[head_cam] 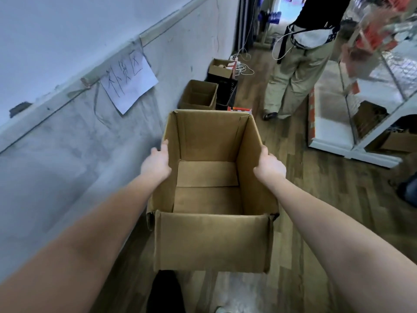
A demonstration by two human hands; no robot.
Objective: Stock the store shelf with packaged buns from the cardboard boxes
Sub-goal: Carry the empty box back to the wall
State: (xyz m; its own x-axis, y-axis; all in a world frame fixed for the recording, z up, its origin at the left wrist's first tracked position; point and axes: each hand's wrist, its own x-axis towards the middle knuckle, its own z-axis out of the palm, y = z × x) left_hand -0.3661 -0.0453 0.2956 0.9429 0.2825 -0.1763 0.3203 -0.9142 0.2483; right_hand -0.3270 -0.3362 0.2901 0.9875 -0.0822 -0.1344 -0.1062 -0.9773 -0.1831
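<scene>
Both hands were pressed flat against the cardboard box [212, 240]: the left hand [156, 162] was laid on its left wall, fingers extended along the upper edge, and the right hand [269, 164] was set against its right wall, so the box was clamped between the palms rather than gripped by closed fingers. Nothing was seen inside the box; only its bare bottom flaps were shown, so it was judged to be emptied already. No packaged buns could be made out anywhere. Beyond the box, along the wall [67, 154], a second open carton [198, 94] was seen, apparently empty too. To the right of the box, the store shelf [383, 141] was blurred and its stock could not be read. Whether more full boxes were left could not be told.
</scene>
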